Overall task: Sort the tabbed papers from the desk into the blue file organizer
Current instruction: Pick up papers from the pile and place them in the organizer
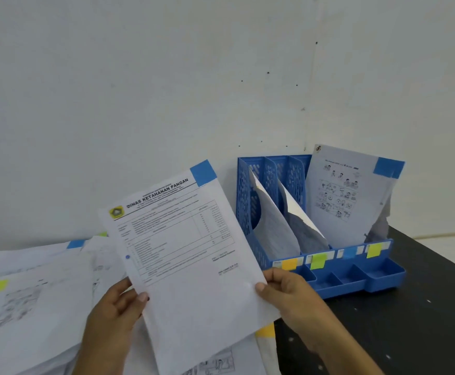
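Both hands, left hand (115, 307) and right hand (288, 296), are pinching a blue-tabbed sheet (183, 253). Some papers are already standing in the blue file organizer (329, 280); a pile (31, 307) is waiting at the desk's left edge.

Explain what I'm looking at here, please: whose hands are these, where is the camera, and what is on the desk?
There is no robot: a person wears one camera on the head, looking down at their own hands. The left hand and right hand together hold up a printed sheet with a blue tab at its corner. More tabbed papers lie piled at the left of the desk. The blue file organizer stands against the wall, with sheets in its slots and coloured labels along its front.
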